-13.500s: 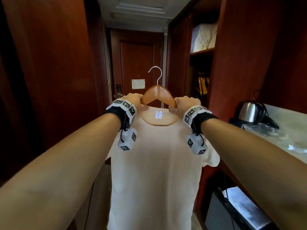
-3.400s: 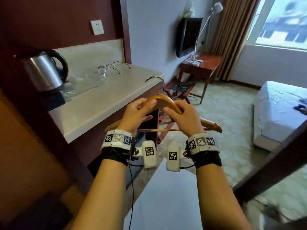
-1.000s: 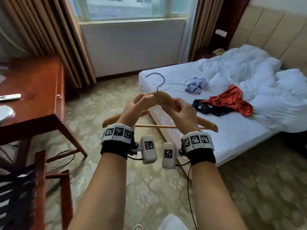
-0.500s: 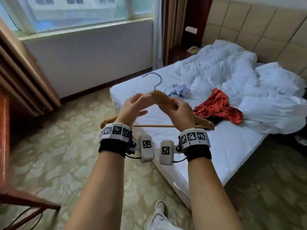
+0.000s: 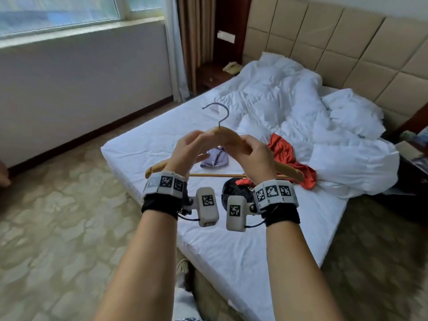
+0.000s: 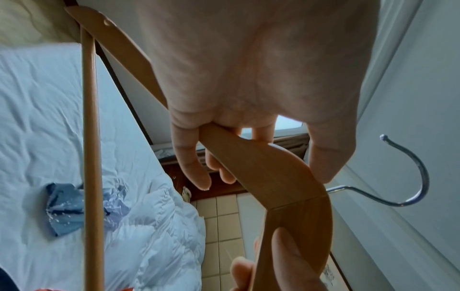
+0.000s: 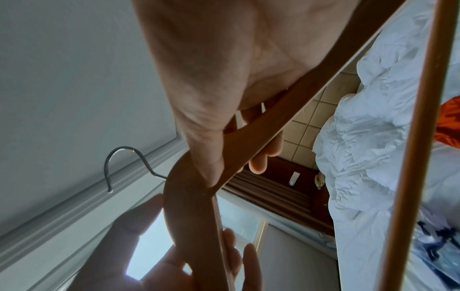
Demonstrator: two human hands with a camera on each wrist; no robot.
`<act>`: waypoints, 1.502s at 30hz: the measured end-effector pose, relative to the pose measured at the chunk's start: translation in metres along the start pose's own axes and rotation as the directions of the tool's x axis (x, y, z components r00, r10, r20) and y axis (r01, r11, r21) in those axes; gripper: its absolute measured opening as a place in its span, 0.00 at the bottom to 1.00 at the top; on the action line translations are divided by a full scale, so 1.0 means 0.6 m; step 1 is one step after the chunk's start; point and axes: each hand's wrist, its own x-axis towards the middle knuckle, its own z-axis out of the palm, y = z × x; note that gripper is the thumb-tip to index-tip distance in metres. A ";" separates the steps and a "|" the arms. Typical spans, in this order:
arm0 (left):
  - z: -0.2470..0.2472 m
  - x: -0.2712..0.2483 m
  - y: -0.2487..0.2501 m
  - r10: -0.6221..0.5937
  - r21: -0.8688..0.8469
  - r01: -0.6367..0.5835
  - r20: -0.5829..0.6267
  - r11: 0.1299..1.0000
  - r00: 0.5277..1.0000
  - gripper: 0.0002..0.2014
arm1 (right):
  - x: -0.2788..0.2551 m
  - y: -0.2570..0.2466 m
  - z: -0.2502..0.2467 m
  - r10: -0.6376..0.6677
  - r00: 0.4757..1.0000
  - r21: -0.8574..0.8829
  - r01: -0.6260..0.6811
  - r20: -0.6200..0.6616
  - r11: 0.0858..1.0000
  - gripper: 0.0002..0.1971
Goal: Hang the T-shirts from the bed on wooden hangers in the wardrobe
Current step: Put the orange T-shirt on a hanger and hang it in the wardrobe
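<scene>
Both hands hold an empty wooden hanger [image 5: 228, 136] upright over the bed's near corner, its metal hook [image 5: 221, 112] pointing up. My left hand [image 5: 196, 144] grips the left shoulder close to the hook, and my right hand [image 5: 243, 149] grips the right shoulder. In the left wrist view the thumb and fingers [image 6: 194, 169] wrap the hanger [image 6: 298, 216]. The right wrist view shows the right hand [image 7: 236, 167] pinching the hanger [image 7: 194, 216]. On the white sheet lie a red T-shirt [image 5: 282, 149], a pale blue one [image 5: 214, 159] and a dark one [image 5: 234, 191], partly hidden behind my wrists.
The bed [image 5: 150, 144] stands ahead, with a rumpled white duvet [image 5: 289, 100] piled toward the padded headboard [image 5: 335, 42]. A dark nightstand [image 5: 213, 76] with a phone sits in the far corner. Patterned carpet [image 5: 58, 216] lies to the left, under the window wall.
The view has swung right and closer to the bed, which now fills the middle. Both hands keep the same hold on the hanger.
</scene>
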 end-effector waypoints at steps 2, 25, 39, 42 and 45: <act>0.004 0.069 -0.009 0.001 0.012 -0.001 0.049 1.000 0.999 0.07 | 0.048 0.021 0.008 0.038 0.999 -0.021 -0.039 -0.030 0.999 0.15; 0.263 0.580 -0.161 -0.263 0.312 0.074 0.625 0.947 0.735 0.21 | 0.393 0.298 -0.038 0.565 0.814 0.060 -0.562 -0.135 0.825 0.11; 0.380 0.756 -0.412 -0.623 0.758 -0.037 0.561 0.651 0.545 0.15 | 0.411 0.580 -0.053 0.836 0.464 0.171 -0.835 -0.292 0.523 0.14; 0.389 0.769 -0.476 -0.736 0.837 0.061 0.441 0.544 0.514 0.06 | 0.408 0.640 -0.042 0.876 0.385 0.169 -0.881 -0.290 0.443 0.11; 0.397 0.778 -0.543 -0.782 0.860 0.181 0.320 0.476 0.534 0.09 | 0.405 0.690 -0.033 0.883 0.374 0.161 -0.889 -0.283 0.428 0.09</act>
